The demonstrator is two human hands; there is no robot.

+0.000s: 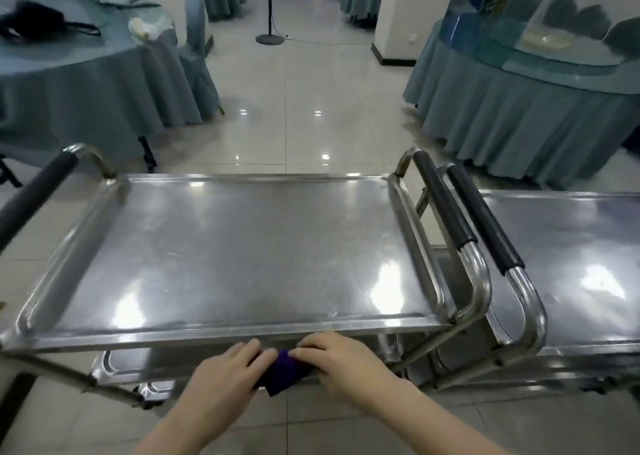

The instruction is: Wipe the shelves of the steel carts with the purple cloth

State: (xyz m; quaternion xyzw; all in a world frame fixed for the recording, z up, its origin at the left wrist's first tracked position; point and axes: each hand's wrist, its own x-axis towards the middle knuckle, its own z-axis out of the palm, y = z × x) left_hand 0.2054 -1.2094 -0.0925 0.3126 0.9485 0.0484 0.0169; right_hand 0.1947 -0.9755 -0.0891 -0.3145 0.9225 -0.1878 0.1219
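A steel cart stands right in front of me, its shiny top shelf (pixel 242 246) bare. Just below the shelf's near edge, both my hands hold a small bunched purple cloth (pixel 282 375) between them. My left hand (pixel 225 371) grips the cloth's left side and my right hand (pixel 332 361) pinches its right side. A lower shelf (pixel 166 361) shows under the top one, mostly hidden. A second steel cart (pixel 571 264) stands close on the right, its handle beside the first cart's black-gripped handle (pixel 446 208).
Round tables draped in teal cloth stand at the left (pixel 86 90) and right (pixel 519 115), with a tiled aisle between them. A black pole stand (pixel 270 37) rises in the aisle. The first cart's left handle (pixel 31 191) juts out at the left.
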